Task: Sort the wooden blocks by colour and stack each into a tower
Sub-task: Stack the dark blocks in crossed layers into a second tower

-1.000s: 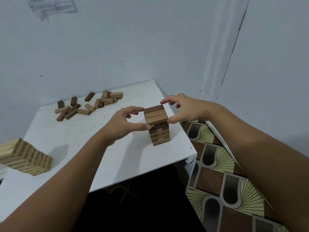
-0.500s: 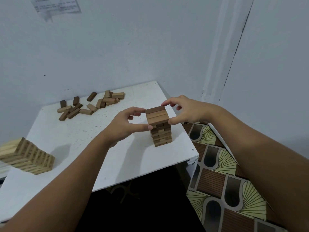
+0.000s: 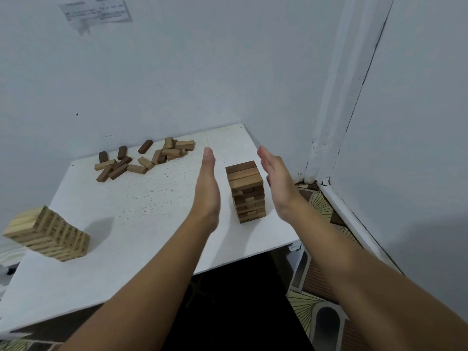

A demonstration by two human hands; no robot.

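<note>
A tower of mid-brown wooden blocks (image 3: 247, 191) stands upright near the right front corner of the white table (image 3: 141, 206). My left hand (image 3: 208, 186) is flat and edge-on just left of the tower, fingers straight, not touching it. On the tower's right, my right hand (image 3: 277, 178) is held flat with straight fingers, a small gap from the blocks. A pale wood tower (image 3: 49, 234) stands at the left front of the table. Several loose brown and dark blocks (image 3: 144, 158) lie scattered at the table's back.
Grey walls meet in a corner just behind and right of the table. A patterned floor (image 3: 321, 312) shows to the right, below the table's edge. A paper note (image 3: 96, 13) is stuck high on the wall.
Both hands let go of the top layer of the brown tower and straightened into flat palms on either side of it. The view also shifted slightly.
</note>
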